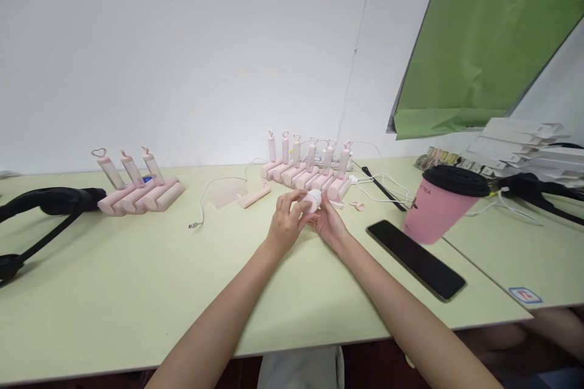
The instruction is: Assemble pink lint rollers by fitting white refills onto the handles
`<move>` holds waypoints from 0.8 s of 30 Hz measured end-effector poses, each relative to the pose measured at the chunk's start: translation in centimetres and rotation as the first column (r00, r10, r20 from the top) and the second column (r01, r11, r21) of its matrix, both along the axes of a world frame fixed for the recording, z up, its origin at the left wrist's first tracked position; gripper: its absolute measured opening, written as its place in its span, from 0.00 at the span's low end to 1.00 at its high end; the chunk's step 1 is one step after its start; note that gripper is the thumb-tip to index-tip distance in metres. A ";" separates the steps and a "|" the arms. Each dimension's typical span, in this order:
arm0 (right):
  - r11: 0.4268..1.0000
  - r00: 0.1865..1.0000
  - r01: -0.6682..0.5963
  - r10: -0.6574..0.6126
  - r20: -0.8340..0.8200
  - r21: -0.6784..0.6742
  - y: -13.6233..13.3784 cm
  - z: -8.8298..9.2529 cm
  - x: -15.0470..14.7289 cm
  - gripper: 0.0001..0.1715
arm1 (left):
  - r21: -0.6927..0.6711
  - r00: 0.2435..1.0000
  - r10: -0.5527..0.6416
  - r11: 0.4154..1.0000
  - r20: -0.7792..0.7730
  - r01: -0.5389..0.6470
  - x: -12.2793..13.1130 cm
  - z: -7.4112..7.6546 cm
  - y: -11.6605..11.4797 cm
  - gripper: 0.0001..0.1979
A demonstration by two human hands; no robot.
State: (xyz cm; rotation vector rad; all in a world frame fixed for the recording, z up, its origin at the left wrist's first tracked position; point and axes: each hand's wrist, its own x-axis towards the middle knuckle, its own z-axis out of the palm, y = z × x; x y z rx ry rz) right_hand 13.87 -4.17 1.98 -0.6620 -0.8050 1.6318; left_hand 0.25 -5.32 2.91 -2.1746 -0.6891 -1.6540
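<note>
Both hands meet over the middle of the table around a small white-and-pale-pink rounded piece point(313, 199). My left hand point(286, 219) grips it from the left, fingers curled on it. From the right, my right hand point(331, 225) holds the same piece, partly hiding it. Just behind is a row of pale pink cylinders point(306, 177) with clear tubes point(312, 157) standing up, topped by loops. A loose pink stick-like part point(254, 196) lies left of my hands. To their right rests a small pink loop piece point(357, 205).
More pink cylinders point(143, 197) with upright tubes stand at left, beside a black headset-like strap point(50, 200). A white USB cable point(203, 200) lies left of centre. At right are a black phone point(415, 258), a pink lidded cup point(433, 209) and stacked white boxes point(515, 146).
</note>
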 end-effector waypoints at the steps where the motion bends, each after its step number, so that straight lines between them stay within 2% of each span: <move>1: 1.000 1.000 -0.017 0.017 0.009 0.001 -0.1 0.0 -0.1 0.19 | -0.007 1.000 -0.011 1.000 0.000 0.011 0.0 -0.1 0.0 0.15; 3: 0.999 0.999 -0.043 0.043 0.032 0.000 -0.4 0.1 -0.5 0.20 | -0.022 0.999 -0.020 1.000 -0.031 0.020 -0.1 -0.4 0.0 0.19; 5: 0.998 0.997 -0.066 0.066 0.047 -0.002 -0.7 0.2 -0.8 0.23 | -0.022 0.997 0.018 1.000 -0.080 -0.020 -0.3 -0.6 0.2 0.22; 10: 0.993 0.992 -0.105 0.100 0.077 0.055 -1.2 0.0 -1.2 0.27 | -0.040 0.988 0.123 0.991 -0.098 -0.128 -0.4 -0.5 0.5 0.22; 13: 0.993 0.990 -0.069 0.057 0.129 0.095 -1.1 -0.2 -1.2 0.28 | -0.087 0.988 0.139 0.986 -0.073 -0.145 -0.4 -0.2 0.6 0.23; 16: 0.994 0.974 0.015 -0.040 0.223 0.111 -0.7 -0.3 -0.7 0.26 | -0.128 0.985 0.142 0.980 -0.097 -0.154 -0.9 -0.2 0.8 0.24; 19: 0.988 0.901 0.003 -0.069 0.429 0.152 -0.1 -0.4 0.3 0.27 | -0.199 0.981 0.180 0.961 -0.077 -0.192 -1.6 -0.6 1.3 0.23; 22: 0.976 0.751 -0.115 -0.038 0.659 0.187 0.7 -0.9 1.5 0.30 | -0.291 0.973 0.230 0.930 -0.013 -0.224 -2.4 -1.2 2.2 0.21; 24: 0.965 0.684 -0.147 -0.059 0.727 0.216 1.1 -1.4 2.1 0.28 | -0.349 0.966 0.259 0.905 0.001 -0.243 -2.9 -1.8 2.8 0.18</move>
